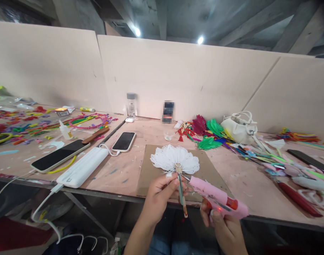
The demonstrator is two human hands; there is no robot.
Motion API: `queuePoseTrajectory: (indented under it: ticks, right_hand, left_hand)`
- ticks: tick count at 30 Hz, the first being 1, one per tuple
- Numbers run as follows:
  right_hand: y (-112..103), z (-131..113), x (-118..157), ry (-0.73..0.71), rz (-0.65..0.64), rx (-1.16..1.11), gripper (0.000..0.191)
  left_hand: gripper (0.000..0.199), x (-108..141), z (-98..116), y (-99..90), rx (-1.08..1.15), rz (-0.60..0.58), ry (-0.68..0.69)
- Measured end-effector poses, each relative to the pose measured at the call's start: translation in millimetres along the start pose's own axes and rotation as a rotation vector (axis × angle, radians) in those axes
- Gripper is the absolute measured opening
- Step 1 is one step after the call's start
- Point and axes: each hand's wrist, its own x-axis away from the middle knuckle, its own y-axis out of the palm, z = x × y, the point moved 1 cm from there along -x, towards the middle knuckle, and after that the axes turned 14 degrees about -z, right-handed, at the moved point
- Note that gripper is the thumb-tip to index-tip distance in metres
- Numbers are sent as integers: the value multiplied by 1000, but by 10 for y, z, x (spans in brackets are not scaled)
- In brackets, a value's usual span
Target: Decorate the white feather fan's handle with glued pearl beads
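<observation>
A white ruffled fan [175, 159] lies over a sheet of brown cardboard [213, 171], its wooden handle [185, 209] pointing down past the table edge. Fingers of my left hand [162, 193] are closed on the handle just below the white part. My right hand [222, 223] is wrapped round a pink hot glue gun [212, 193], on which a small red light glows. The gun's metal nozzle meets the handle beside my left fingertips; whether it touches cannot be made out.
Left stand a white power bank [83, 167], a dark-screened phone [61, 156] and a second phone [124, 141] on a cable. Behind are a clear bottle [130, 105] and coloured feathers [207, 129]. Right lie a white handbag [238, 129], red-handled tool [300, 199] and craft stems [273, 159].
</observation>
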Motion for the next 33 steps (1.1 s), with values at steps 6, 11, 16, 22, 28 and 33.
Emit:
queuePoseTrajectory:
  ticks: [6,11,16,22,28,33]
  right_hand:
    - [-4,21,17,9,3,14,60]
    - [-1,34,15,8,-5,7,60]
    - [2,38,17,0,6,-6,58]
    - [4,23,21,11,18,10,59]
    - [5,-6,25,22,29,45,61]
    - [8,-29,33,27,60,80,64]
  left_hand:
    - [27,-4,-20,-3,16,-6,11]
    - [28,-1,-34,-8,29,-2,2]
    - [27,-1,-35,-10,26,0,23]
    - [28,-6,-28,-8,10,3,22]
    - [26,3,-24,-4,-28,-5,38]
    - [27,13,59,53,-168,39,101]
